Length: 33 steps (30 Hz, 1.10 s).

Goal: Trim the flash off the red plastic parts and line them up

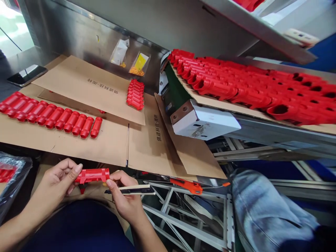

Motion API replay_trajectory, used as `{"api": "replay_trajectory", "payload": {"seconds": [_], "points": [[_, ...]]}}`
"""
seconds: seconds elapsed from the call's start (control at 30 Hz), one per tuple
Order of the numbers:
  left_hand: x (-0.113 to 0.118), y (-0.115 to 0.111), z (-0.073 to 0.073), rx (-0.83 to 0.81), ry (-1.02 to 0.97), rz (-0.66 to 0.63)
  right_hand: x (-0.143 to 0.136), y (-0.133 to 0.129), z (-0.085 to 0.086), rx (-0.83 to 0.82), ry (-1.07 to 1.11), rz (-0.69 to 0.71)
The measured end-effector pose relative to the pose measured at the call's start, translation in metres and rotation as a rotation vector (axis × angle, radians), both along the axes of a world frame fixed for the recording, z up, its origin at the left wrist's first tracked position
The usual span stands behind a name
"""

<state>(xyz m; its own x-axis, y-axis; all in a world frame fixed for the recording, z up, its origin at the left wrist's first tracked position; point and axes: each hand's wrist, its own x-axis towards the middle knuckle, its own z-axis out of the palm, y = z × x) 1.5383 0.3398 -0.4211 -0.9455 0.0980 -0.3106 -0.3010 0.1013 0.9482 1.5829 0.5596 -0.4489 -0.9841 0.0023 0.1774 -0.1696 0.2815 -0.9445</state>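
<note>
Between my hands, just off the table's front edge, is a red plastic tube (93,175), lying level. My left hand (61,177) pinches its left end between thumb and fingers. At the right end, my right hand (126,196) touches the tube with thumb and fingertips and also holds a slim cutter knife (137,189), its dark blade pointing left under the tube. Beyond them, a row of several red tubes (63,118) lies on the cardboard (112,148). A smaller group of red parts (135,94) rests on an upper cardboard sheet (86,84).
Many red parts (244,84) fill a raised conveyor at right, beside a white metal block (204,120). A phone (27,75) lies at left, two small bags (120,51) at the back. An orange tool (186,184) and a person's jeans-clad leg (270,210) are at lower right.
</note>
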Motion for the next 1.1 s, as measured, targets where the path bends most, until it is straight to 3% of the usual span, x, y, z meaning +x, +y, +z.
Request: {"api": "replay_trajectory", "payload": {"seconds": [0.2, 0.33, 0.43, 0.53, 0.67, 0.77, 0.97, 1.1], "points": [[-0.011, 0.004, -0.005, -0.066, -0.008, -0.295, -0.001, -0.005, 0.001, 0.095, 0.183, 0.121], [0.001, -0.002, -0.018, -0.031, 0.023, -0.344, -0.002, -0.004, 0.001, 0.046, 0.137, 0.061], [0.013, -0.012, -0.02, -0.015, 0.065, -0.282, -0.002, -0.001, 0.001, 0.031, 0.113, 0.023], [0.015, -0.02, -0.018, 0.053, -0.058, -0.143, -0.002, -0.001, 0.0, 0.01, 0.123, -0.005], [0.01, -0.021, -0.018, 0.087, -0.132, -0.112, -0.002, -0.003, -0.002, -0.012, 0.148, -0.006], [0.009, -0.016, -0.018, 0.078, -0.072, -0.044, -0.001, -0.003, -0.002, 0.004, 0.158, 0.001], [0.018, -0.009, -0.015, 0.057, 0.251, 0.052, 0.002, -0.003, -0.003, 0.024, 0.067, -0.047], [0.017, -0.003, -0.017, 0.095, 0.222, 0.096, 0.002, -0.011, -0.006, -0.022, 0.034, -0.008]]}}
